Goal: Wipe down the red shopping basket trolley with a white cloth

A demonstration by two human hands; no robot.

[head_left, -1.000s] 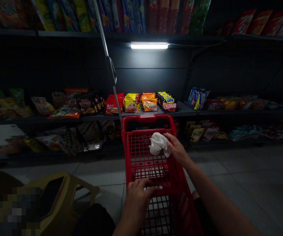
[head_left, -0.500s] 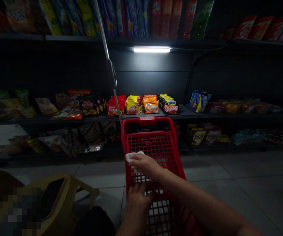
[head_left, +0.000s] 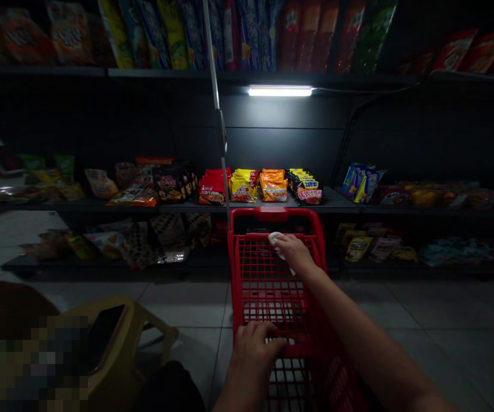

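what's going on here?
A person stands at a red plastic shopping cart in a dimly lit snack aisle. Their right hand holds a white cloth against the cart's red mesh near the far end. Their left hand grips the near part of the cart, fingers curled over it. Ahead, packets of instant noodles sit on a dark shelf. A plastic stool with a phone on it stands at lower left.
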